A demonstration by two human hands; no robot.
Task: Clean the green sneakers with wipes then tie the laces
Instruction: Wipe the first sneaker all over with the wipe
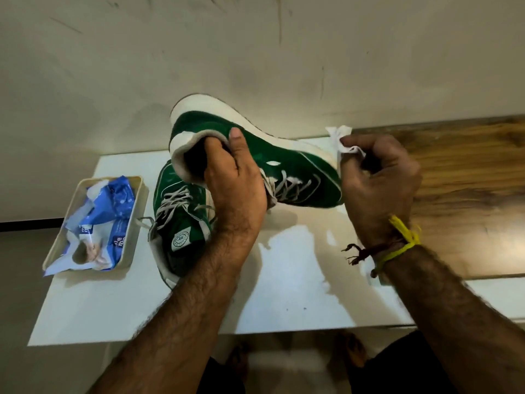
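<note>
My left hand holds a green sneaker up off the table, fingers inside its opening and thumb on the outer side. The shoe lies on its side, white sole facing away, toe pointing right, grey laces loose. My right hand pinches a crumpled white wipe right at the toe end of the sole. The second green sneaker rests on the white table below the lifted one, its laces untied.
A beige tray at the table's left edge holds a blue and white pack of wipes. A wood-grain surface adjoins the table on the right. A pale wall rises behind.
</note>
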